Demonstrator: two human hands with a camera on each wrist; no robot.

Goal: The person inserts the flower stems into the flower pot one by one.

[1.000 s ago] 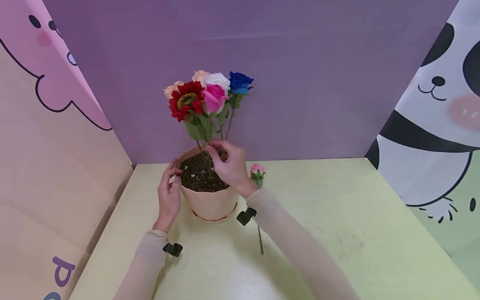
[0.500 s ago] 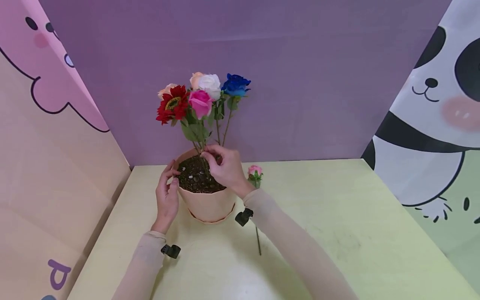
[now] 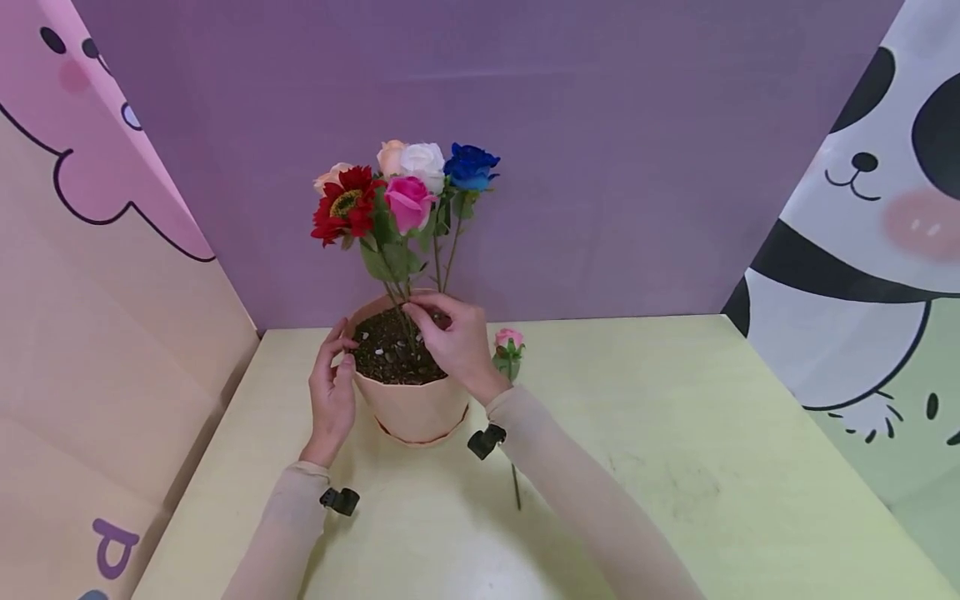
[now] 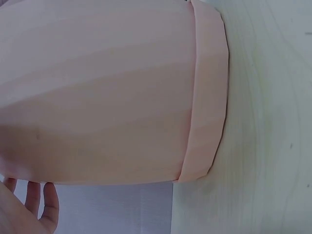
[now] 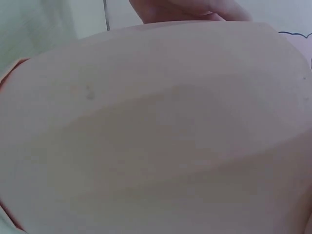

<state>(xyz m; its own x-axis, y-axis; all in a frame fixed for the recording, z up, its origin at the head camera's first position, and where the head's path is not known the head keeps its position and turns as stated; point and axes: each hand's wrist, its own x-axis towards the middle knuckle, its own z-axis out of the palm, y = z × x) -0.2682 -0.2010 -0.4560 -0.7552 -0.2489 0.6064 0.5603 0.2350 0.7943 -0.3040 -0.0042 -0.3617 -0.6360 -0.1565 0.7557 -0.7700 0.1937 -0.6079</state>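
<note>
A pale pink flower pot [image 3: 412,410] filled with dark soil [image 3: 390,354] stands on the table. My left hand [image 3: 332,408] holds its left rim, with fingertips over the edge and the thumb outside. In the left wrist view, several fingers [image 4: 48,207] show beside the pot wall. My right hand [image 3: 453,337] reaches over the right rim and pinches a thin stem, apparently that of the bright pink rose [image 3: 409,203]. Around that bloom stand a red sunflower [image 3: 347,205], a white rose [image 3: 423,165], a blue rose [image 3: 471,167] and peach roses [image 3: 391,157]. The right wrist view shows mostly pot wall.
Right of the pot, a light pink rose [image 3: 509,340] lies on the pale table [image 3: 637,467], its stem partly behind my right forearm. A purple backdrop [image 3: 600,167] rises behind, with printed panels on both sides.
The bright pink rose and red sunflower have shifted left relative to the blue rose, most of it in the first half second. My right hand keeps its pinch; the left stays at the rim.
</note>
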